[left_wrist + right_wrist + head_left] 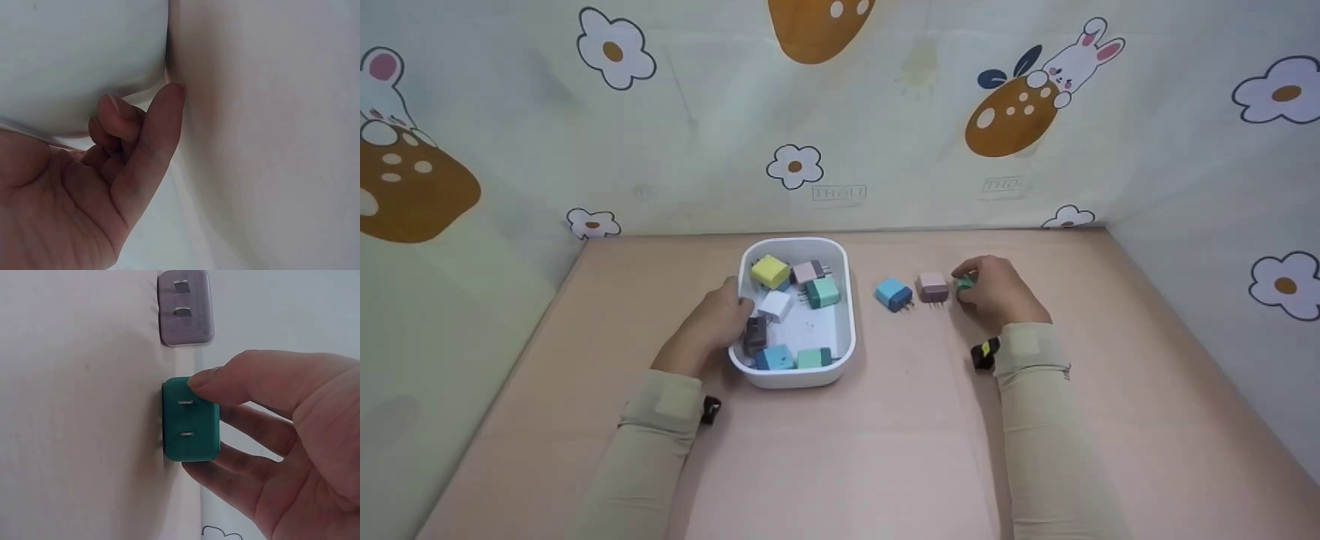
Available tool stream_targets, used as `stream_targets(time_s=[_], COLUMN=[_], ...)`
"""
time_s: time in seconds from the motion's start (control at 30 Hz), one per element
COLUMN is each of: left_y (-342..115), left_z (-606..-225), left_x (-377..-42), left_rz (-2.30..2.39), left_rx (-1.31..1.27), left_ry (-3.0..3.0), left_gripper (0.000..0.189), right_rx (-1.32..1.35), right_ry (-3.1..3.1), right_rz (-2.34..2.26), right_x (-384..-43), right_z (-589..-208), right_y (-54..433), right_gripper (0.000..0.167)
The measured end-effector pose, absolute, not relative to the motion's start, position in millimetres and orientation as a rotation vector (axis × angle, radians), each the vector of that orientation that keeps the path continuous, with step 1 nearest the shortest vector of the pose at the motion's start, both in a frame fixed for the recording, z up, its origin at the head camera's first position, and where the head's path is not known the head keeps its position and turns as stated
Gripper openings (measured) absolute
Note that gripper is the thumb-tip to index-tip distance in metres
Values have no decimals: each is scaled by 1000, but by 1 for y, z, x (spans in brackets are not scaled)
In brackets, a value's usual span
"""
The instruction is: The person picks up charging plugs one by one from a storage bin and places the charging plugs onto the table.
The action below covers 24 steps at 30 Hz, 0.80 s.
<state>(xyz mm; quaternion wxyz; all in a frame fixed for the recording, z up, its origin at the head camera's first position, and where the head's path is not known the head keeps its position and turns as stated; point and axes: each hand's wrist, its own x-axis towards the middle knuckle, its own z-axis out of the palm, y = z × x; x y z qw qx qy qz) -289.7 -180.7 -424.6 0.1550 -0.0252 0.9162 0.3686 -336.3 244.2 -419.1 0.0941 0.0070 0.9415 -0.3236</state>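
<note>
Several plug chargers lie inside a white plastic tub, among them a yellow charger, a white charger and a dark charger. My left hand grips the tub's left side, thumb at the rim; the left wrist view shows curled fingers against the outer wall. To the tub's right, my right hand pinches a green charger between thumb and fingers, its two metal prongs facing the wrist camera. The head view shows only a sliver of that charger. Beside it stands a mauve charger.
A blue charger lies between the tub and the mauve charger, prongs toward the front right. The pinkish tabletop meets a patterned cloth wall at the back, with further walls left and right.
</note>
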Motion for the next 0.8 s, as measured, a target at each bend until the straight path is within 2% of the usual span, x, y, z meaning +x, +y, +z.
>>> stream_targets(time_s=[0.8], left_y=[-180], left_z=[-423], left_x=[-288], left_rz=[1056], left_rx=[-41], left_ry=[2647], left_gripper=[58], right_rx=[162], right_ry=[2749], right_rz=[-1040], right_x=[-335], right_z=[-410], right_y=[243], right_gripper=[37])
